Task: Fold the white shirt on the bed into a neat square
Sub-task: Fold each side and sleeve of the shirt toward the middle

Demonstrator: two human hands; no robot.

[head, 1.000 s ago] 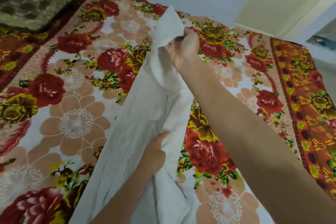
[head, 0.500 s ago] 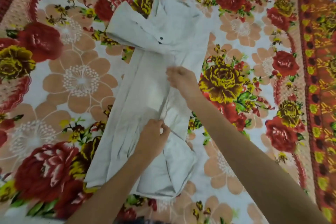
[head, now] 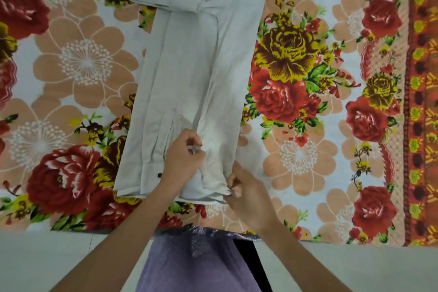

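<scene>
White cotton shirt (head: 196, 73) is lying as a narrow strip on floral bed (head: 296, 156); crosswise folds appear outstanding. Left hand (head: 182, 159) and right hand (head: 248, 194) fingers are pinching the shirt's near end.

Right hand (head: 246, 187) dropped from shirt (head: 201, 66) middle to hem

The white shirt (head: 196, 73) is folded lengthwise into a long, narrow strip with dark buttons showing. It lies flat on the floral bed (head: 83, 61), its near end close to the bed's edge.
</scene>
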